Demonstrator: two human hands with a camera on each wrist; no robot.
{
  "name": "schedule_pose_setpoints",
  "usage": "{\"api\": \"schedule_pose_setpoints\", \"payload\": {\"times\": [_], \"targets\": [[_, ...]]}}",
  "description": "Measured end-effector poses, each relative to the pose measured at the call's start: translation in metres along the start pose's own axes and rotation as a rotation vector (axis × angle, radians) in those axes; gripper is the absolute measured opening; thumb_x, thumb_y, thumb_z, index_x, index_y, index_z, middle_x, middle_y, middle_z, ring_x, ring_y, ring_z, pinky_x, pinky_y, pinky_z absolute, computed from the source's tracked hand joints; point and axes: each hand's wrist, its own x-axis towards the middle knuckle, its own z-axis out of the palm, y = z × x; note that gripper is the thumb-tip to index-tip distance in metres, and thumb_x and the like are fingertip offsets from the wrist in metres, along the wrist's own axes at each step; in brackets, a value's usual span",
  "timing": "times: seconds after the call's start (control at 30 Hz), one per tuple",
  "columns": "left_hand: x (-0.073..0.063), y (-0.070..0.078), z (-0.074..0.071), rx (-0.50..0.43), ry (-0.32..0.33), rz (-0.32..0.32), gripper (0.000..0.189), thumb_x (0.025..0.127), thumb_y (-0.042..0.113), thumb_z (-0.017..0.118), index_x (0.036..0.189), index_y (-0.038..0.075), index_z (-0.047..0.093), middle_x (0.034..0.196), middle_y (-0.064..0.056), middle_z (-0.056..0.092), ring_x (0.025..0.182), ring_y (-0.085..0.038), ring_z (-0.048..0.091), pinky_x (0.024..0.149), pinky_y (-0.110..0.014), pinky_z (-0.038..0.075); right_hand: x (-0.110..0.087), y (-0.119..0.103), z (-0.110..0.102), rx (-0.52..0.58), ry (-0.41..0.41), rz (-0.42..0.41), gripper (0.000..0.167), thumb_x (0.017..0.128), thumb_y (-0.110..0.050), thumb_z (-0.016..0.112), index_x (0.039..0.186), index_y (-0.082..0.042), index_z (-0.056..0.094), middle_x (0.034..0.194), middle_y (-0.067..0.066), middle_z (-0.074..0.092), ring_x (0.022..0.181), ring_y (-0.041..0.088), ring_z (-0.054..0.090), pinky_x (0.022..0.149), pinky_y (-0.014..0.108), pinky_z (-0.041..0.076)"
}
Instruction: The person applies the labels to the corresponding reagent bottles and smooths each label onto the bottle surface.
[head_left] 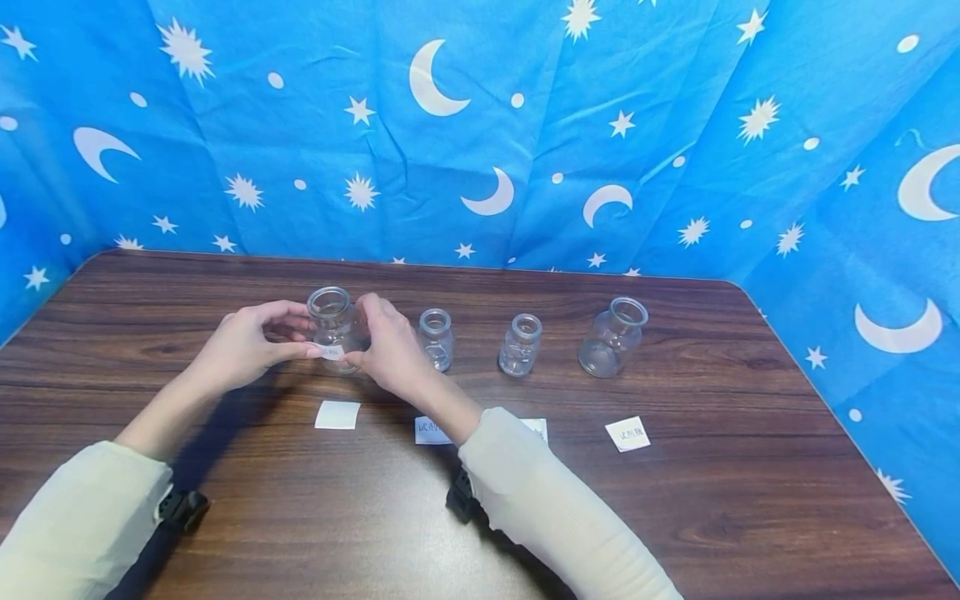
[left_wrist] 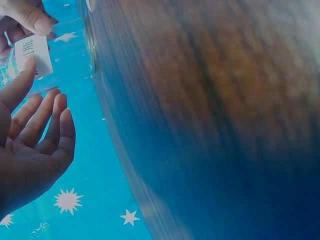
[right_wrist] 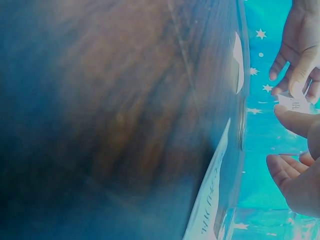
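"Why both hands on one jar?"

"My left hand (head_left: pixel 251 342) curves round its left side and my right hand (head_left: pixel 390 346) round its right, I think to steady the glass jar (head_left: pixel 332 327). It stands upright on the desk (head_left: pixel 315 517), at the left end of the row."

"And your thumbs?"

"One at each end of the printed label (head_left: pixel 331 352), holding it against the front of the glass. Presumably two spread the pressure better than one. Whether it has stuck, I can't tell."

"What else is set out?"

"A white slip (head_left: pixel 337 415) lies just nearer me. To the right stand a small jar (head_left: pixel 437 340), a second small jar (head_left: pixel 519 347) and a large jar (head_left: pixel 611 340), with printed slips (head_left: pixel 628 434) before them, probably for easy pairing."
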Motion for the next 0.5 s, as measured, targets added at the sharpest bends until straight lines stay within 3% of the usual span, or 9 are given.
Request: {"api": "schedule_pose_setpoints", "payload": {"times": [0.27,0.5], "targets": [[0.0006,0.0006,0.0008,0.001,0.006,-0.001,0.046,0.076,0.025,0.075,0.110,0.001,0.059,0.096,-0.014,0.066,0.084,-0.025,0.062,0.067,-0.031,0.048,-0.0013,-0.0007,-0.0005,0.018,-0.017,0.012,0.050,0.073,-0.016,0.077,0.110,-0.009,0.045,0.109,0.005,0.058,0.098,0.016,0.057,0.079,0.025,0.046],[0.0014,-0.0005,0.0016,0.002,0.000,0.003,0.047,0.076,0.028,0.074,0.111,0.000,0.059,0.097,-0.014,0.066,0.085,-0.026,0.062,0.069,-0.037,0.048,-0.0019,-0.0007,-0.0028,0.020,-0.030,0.004,0.048,0.074,-0.015,0.076,0.109,-0.010,0.043,0.110,0.008,0.061,0.099,0.017,0.059,0.079,0.026,0.047]]}}
